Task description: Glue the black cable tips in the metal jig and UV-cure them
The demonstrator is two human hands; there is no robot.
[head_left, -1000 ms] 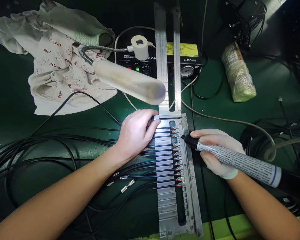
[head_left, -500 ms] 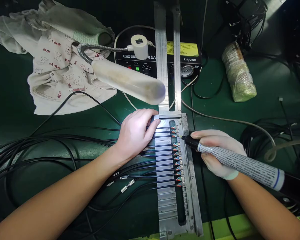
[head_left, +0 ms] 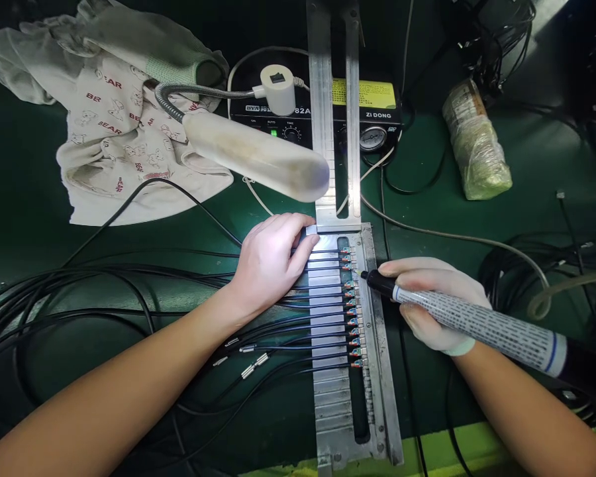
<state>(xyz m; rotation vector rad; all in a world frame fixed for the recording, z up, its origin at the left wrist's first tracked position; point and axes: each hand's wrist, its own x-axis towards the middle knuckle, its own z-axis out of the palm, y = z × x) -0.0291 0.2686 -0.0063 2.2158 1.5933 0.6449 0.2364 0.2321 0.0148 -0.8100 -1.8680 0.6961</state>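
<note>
My left hand [head_left: 273, 258] pinches the upper left corner of a metal fixture [head_left: 332, 404] between thumb and fingers. Several black cables [head_left: 328, 324] lie across the fixture's slots, with small connectors with coloured wire ends [head_left: 353, 331] in a row along its right side. In my gloved right hand [head_left: 437, 301] is a thick pen-shaped tool [head_left: 471, 324] with a printed grey barrel and a black front end. Its tip is at the right of the connector row, near the upper connectors; whether it touches one I cannot tell.
A white lamp [head_left: 258, 156] on a bendable neck hangs above the fixture. Behind stands a black control box [head_left: 293, 132] with dial and gauge. The fixture's raised slotted metal cover [head_left: 322, 119], a cloth [head_left: 129, 146], a plastic-wrapped bundle [head_left: 477, 146] and loose cables surround the work.
The red light on the control box is lit in the earlier frame and dark now. Both hands and the pen-shaped tool stay almost still; the view shifts very slightly.
</note>
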